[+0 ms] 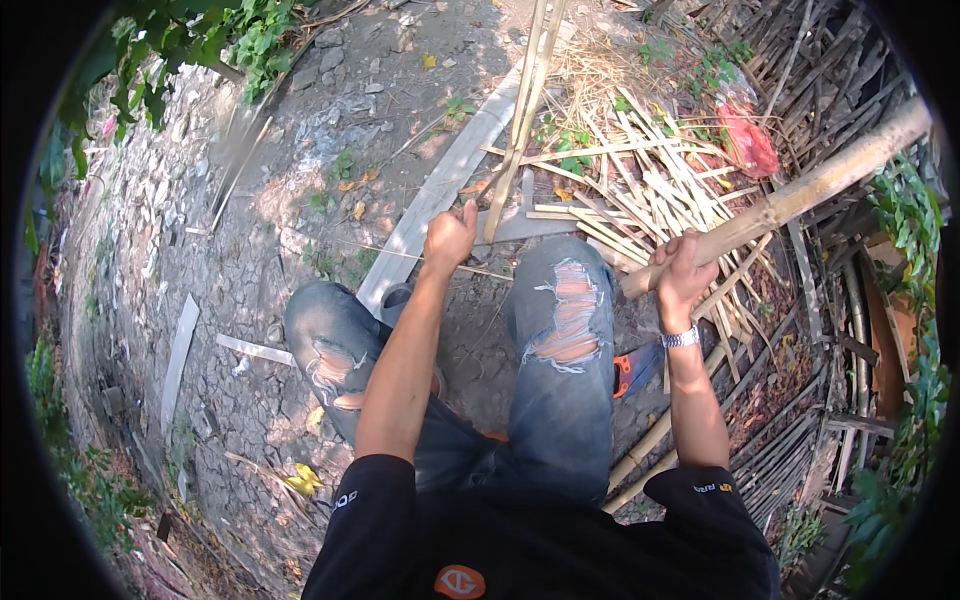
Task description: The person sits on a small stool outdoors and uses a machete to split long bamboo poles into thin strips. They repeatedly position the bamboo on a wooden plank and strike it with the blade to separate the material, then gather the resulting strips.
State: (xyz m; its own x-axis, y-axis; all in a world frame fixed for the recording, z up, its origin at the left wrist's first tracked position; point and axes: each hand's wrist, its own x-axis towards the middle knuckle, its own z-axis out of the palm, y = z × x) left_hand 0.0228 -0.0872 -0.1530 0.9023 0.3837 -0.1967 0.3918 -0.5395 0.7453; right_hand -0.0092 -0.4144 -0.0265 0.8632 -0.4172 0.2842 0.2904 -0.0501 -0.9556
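Wooden pole (810,190), right of the strip pile (665,185): likely stiff, hefty, steadier held mid-length; my right fingers (686,250) wrap its end, left fingers (450,238) curled, hold unclear.

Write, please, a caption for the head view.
Right hand holds a thick pole near scattered pale strips; left hand is closed.

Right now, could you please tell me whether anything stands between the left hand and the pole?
Yes, in this view: the right knee lies between the left hand and the pole, though depth is unclear.
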